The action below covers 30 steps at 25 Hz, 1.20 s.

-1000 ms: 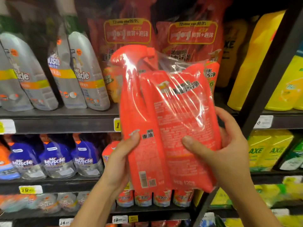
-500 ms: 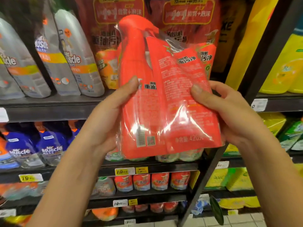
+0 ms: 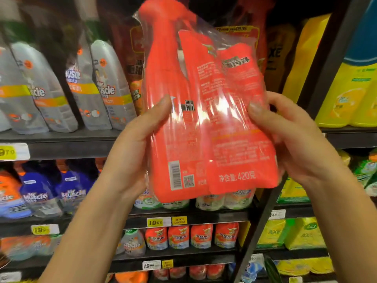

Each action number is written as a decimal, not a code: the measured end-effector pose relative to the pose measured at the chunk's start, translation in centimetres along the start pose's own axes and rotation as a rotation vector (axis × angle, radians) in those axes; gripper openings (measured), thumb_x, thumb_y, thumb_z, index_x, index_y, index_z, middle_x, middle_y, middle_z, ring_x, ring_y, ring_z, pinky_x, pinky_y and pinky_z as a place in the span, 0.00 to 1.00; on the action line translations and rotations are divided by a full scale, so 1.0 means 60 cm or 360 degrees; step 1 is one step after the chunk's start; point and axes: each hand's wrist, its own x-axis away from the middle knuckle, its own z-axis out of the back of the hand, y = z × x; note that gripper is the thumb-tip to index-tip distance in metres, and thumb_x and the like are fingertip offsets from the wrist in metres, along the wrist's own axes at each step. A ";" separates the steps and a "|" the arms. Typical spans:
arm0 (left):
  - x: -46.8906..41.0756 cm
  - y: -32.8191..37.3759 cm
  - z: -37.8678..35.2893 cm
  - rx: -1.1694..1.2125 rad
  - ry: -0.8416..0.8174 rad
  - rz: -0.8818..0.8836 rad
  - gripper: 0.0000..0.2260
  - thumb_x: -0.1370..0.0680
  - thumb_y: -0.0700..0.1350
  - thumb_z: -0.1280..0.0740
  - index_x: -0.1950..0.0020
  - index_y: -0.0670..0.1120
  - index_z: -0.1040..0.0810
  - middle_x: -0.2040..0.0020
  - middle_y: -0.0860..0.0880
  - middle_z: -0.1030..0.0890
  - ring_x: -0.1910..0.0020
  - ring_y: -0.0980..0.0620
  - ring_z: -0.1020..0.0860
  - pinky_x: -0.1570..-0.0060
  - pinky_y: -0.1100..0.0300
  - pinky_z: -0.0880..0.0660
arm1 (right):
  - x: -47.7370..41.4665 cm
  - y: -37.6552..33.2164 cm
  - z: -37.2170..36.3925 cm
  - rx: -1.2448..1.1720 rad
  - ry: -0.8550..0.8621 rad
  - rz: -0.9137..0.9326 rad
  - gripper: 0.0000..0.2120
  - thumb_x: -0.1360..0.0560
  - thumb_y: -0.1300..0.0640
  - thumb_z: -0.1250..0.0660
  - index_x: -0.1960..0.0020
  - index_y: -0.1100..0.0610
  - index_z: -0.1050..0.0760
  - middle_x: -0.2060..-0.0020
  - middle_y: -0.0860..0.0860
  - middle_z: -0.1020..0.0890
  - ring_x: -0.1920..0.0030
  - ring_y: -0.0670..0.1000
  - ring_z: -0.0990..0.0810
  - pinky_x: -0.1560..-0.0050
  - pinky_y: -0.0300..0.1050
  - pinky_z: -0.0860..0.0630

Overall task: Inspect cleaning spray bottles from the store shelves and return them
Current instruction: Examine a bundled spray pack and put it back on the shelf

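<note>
- Store shelving (image 3: 61, 149) filled my view.
- I watched the left hand (image 3: 130, 154) and right hand (image 3: 295, 139) each grip a side of the orange twin pack (image 3: 214, 123), held before the shelves.
- It stood upright, spray head topmost, wrapped in glossy clear film.
- Grey bottles (image 3: 106, 86) stood behind.

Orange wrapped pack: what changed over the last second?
The orange pack rose in front of the upper shelf, lifted by the left hand and right hand. Both hands kept their grip, thumbs on the printed side facing the camera. The shelved grey bottles stayed put.
</note>
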 end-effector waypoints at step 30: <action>-0.008 -0.103 0.012 -0.0707 0.0013 -0.0691 0.28 0.31 0.45 0.26 0.33 0.55 0.27 0.38 0.57 0.21 0.37 0.57 0.24 0.46 0.65 0.24 | 0.065 0.098 -0.003 -0.1524 -0.0315 -0.0108 0.12 0.34 0.63 0.30 0.53 0.70 0.21 0.58 0.65 0.18 0.55 0.62 0.17 0.50 0.55 0.23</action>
